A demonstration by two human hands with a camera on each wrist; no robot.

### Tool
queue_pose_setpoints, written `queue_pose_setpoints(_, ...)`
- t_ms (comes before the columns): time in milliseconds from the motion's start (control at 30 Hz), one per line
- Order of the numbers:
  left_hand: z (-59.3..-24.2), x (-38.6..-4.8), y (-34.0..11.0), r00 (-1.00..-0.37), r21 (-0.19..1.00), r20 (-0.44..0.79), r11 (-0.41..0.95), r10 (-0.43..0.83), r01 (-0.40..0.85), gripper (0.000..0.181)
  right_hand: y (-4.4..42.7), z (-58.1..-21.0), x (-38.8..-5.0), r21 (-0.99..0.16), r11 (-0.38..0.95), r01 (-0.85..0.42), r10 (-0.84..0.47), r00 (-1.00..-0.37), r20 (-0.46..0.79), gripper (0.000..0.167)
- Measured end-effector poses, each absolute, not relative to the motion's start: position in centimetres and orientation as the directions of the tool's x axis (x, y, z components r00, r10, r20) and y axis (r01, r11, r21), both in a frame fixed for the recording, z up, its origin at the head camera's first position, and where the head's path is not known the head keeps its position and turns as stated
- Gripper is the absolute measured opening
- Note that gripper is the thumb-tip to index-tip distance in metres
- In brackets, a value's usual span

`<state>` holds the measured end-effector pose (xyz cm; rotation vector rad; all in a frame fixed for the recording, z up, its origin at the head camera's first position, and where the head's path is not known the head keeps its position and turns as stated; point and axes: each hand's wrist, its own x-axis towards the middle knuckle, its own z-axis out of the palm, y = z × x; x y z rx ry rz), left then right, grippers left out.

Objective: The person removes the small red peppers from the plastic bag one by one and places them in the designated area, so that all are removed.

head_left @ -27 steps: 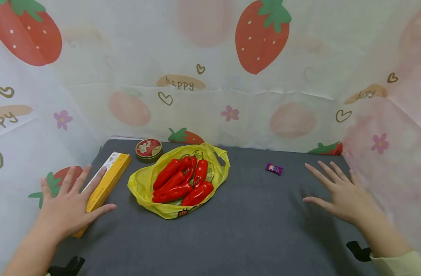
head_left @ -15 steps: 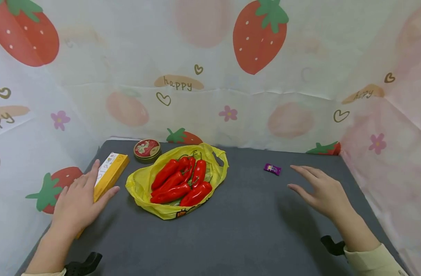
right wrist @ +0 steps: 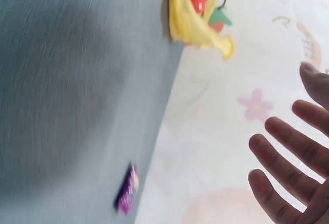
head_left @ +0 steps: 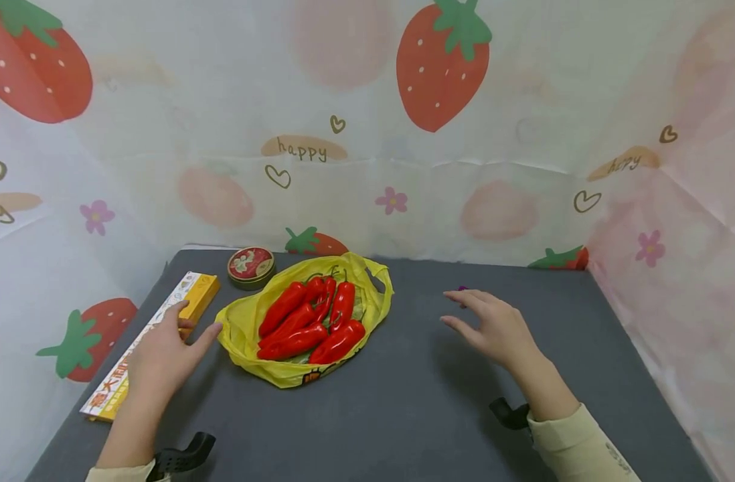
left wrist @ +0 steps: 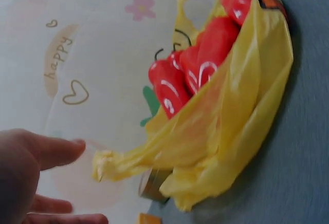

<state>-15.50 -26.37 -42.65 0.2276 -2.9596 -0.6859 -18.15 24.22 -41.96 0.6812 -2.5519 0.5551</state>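
Fingers relaxed, your left hand (head_left: 165, 358) and right hand (head_left: 495, 328) hold nothing. In the head view they partly hide the yellow-and-white box (head_left: 195, 296) left of the plastic bag (head_left: 241, 335) of red chilies (head_left: 294, 341), and most of the purple packet (right wrist: 127, 193) right of it.

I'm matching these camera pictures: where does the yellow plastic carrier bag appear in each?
Head: yellow plastic carrier bag, left of centre.
Left wrist: right of centre, mostly in the upper half.
Right wrist: just right of centre, cut off by the top edge.
Shared landmark: glossy red peppers inside it.
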Motion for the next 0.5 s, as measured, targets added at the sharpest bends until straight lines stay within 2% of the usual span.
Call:
queue_pose_setpoints(233, -43.9, -16.2, -25.3, -0.984, 0.538, -0.048, 0.826, -0.170, -0.169, 0.088, 20.4, -42.9, -18.6, -0.388, 0.770, -0.507, -0.359, -0.846, 0.393, 0.041)
queue_pose_setpoints(500, -44.9, -16.6, -23.8, -0.969, 0.700, 0.039, 0.699, -0.244, -0.147, 0.060, 16.5, -43.4, -20.3, -0.580, 0.679, -0.451, -0.384, -0.891, 0.243, 0.041)
